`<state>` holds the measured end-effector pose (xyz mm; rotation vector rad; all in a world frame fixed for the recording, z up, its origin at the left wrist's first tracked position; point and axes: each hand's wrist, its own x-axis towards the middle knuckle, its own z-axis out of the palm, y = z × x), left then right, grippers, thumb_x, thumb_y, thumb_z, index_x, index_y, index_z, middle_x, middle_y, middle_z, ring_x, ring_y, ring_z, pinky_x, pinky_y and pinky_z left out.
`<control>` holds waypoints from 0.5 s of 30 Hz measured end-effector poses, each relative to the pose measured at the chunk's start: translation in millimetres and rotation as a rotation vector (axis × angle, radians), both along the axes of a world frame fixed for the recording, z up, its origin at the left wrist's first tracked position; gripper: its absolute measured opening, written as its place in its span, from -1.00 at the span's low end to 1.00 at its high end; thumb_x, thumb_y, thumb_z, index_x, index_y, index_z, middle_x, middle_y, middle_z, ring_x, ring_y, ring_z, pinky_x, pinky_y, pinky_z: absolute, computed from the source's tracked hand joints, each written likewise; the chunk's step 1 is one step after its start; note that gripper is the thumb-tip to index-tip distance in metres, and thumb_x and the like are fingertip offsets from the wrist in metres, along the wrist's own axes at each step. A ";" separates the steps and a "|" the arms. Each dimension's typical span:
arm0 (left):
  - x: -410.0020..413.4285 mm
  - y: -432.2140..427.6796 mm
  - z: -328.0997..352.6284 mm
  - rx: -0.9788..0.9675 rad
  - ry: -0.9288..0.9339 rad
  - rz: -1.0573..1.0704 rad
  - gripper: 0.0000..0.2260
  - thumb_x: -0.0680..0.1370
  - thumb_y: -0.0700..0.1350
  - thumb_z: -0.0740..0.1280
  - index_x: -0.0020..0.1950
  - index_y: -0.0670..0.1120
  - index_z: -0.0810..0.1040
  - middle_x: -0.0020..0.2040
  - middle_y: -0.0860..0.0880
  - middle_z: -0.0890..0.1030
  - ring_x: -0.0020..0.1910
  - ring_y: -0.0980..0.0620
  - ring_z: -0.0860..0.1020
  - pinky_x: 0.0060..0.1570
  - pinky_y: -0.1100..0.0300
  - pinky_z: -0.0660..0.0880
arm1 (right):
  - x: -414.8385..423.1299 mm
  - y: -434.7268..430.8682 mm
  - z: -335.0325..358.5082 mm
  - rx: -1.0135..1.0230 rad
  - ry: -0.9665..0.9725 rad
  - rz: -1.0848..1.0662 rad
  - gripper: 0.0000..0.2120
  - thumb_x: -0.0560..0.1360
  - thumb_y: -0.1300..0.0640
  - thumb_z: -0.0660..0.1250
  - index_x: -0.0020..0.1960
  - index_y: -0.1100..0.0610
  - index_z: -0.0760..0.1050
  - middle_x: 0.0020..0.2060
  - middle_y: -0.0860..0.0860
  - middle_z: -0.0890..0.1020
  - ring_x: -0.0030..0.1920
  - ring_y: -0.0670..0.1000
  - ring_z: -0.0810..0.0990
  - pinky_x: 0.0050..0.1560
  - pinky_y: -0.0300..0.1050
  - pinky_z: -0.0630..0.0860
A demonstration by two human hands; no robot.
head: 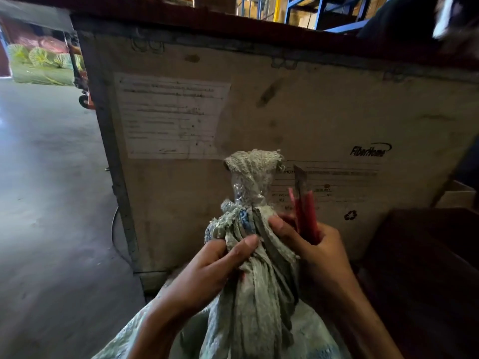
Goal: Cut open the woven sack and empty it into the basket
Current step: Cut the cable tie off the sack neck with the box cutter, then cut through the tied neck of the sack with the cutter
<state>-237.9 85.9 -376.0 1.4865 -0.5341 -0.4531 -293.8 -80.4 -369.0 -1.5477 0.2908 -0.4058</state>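
Sack [259,294]: grubby grey-white weave, neck bunched and taped (frayed tuft above), upright before crate [311,112].
Left hand [207,268]: curled round neck.
Right hand [316,252]: grips red knife [305,211], thumb touching fabric.

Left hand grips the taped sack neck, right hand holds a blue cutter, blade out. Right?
No: the head view shows the cutter is red, not blue. The left hand grips the taped sack neck; the right hand holds the cutter, blade out.
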 end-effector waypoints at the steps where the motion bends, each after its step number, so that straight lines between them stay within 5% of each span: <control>1: -0.1 -3.0 -0.8 0.007 0.019 0.004 -0.56 0.48 0.12 0.34 -0.36 -0.24 0.62 -0.42 0.04 0.66 -0.39 0.16 0.56 -0.27 0.37 0.49 | -0.2 -1.4 1.2 0.008 0.019 0.016 -0.60 0.30 -0.07 0.56 0.08 0.08 0.68 -0.06 0.06 0.77 0.01 0.05 0.75 0.12 0.13 0.62; 4: 13.1 -6.4 -14.3 0.116 0.053 0.216 -0.26 0.29 0.48 0.39 -0.29 -0.27 0.66 -0.26 -0.15 0.74 -0.22 -0.15 0.69 -0.12 0.03 0.61 | -1.1 -3.9 0.3 -0.028 -0.027 -0.028 -0.88 0.43 0.15 0.49 -0.04 0.09 0.72 -0.13 0.04 0.78 -0.03 0.02 0.76 -0.03 -0.08 0.66; 6: 19.3 -5.1 -19.2 0.248 -0.004 0.414 -0.21 0.16 0.59 0.33 -0.39 -0.21 0.57 -0.40 -0.09 0.67 -0.34 -0.14 0.62 -0.24 0.01 0.55 | -1.7 -1.6 -1.6 -0.045 -0.060 -0.079 -0.88 0.48 0.24 0.44 -0.14 0.09 0.73 -0.17 0.06 0.77 -0.06 0.02 0.75 -0.05 -0.10 0.65; 10: 18.4 -6.5 -20.3 0.255 -0.035 0.444 -0.46 0.29 0.39 0.47 -0.39 -0.12 0.66 -0.41 0.02 0.68 -0.40 0.05 0.62 -0.28 0.10 0.54 | 1.5 8.9 -4.9 -0.056 0.007 -0.099 -0.91 0.47 0.02 0.46 -0.09 0.02 0.69 -0.22 0.25 0.66 -0.19 0.05 0.62 -0.19 -0.17 0.56; 13: 14.8 -12.2 -21.0 0.158 -0.005 0.347 -0.63 0.37 0.19 0.52 -0.23 -0.13 0.71 -0.28 -0.02 0.75 -0.28 0.04 0.71 -0.17 0.10 0.60 | 4.7 11.0 -5.0 -0.025 0.141 -0.068 -0.76 0.41 -0.15 0.45 0.00 -0.05 0.62 -0.17 -0.06 0.71 -0.13 -0.15 0.64 -0.18 -0.29 0.47; 15: 10.2 -15.5 -16.7 0.109 -0.067 0.315 -0.72 0.42 0.10 0.52 -0.10 -0.11 0.73 -0.18 -0.01 0.77 -0.16 0.03 0.75 -0.10 0.12 0.65 | 4.5 8.3 -2.8 -0.008 0.187 -0.056 -0.74 0.39 -0.16 0.47 -0.06 0.00 0.64 -0.24 0.03 0.71 -0.19 -0.12 0.67 -0.27 -0.30 0.46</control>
